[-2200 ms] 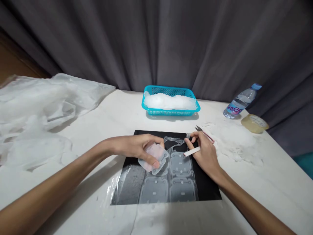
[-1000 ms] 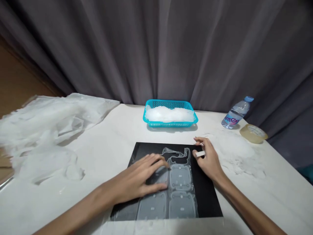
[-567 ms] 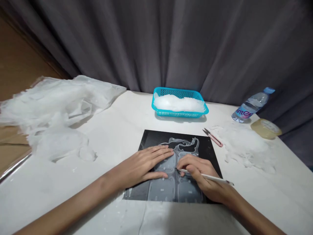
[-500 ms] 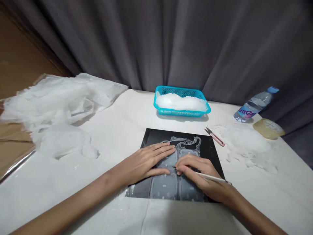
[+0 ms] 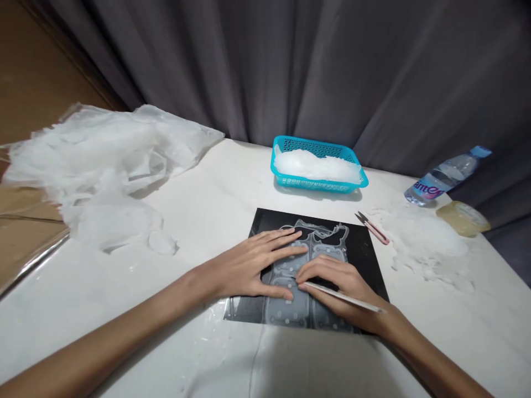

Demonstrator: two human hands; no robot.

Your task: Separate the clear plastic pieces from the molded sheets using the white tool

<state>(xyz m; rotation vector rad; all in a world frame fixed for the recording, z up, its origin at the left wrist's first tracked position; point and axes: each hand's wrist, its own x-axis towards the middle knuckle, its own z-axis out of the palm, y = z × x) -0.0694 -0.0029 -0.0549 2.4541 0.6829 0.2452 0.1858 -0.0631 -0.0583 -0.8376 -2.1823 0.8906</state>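
A clear plastic sheet of moulded rounded panels (image 5: 290, 315) lies on a black mat (image 5: 365, 254) on the white table. My left hand (image 5: 257, 262) lies flat on the sheet's left side, fingers stretched out. My right hand (image 5: 340, 287) is closed on a thin white knife-like tool (image 5: 352, 299). The tool's tip touches the sheet near the gap between two panels, just right of my left thumb.
A turquoise basket (image 5: 317, 182) of clear plastic pieces stands behind the mat. Small pink snips (image 5: 373, 227) lie right of the mat, beside a heap of clear scraps (image 5: 423, 243). A water bottle (image 5: 446, 177) and tape roll (image 5: 463, 217) sit far right. Crumpled plastic sheeting (image 5: 103, 166) covers the left.
My left hand let go of a loose clear piece and now lies flat on the sheet. My right hand left the snips on the table and brought the white tool onto the sheet.
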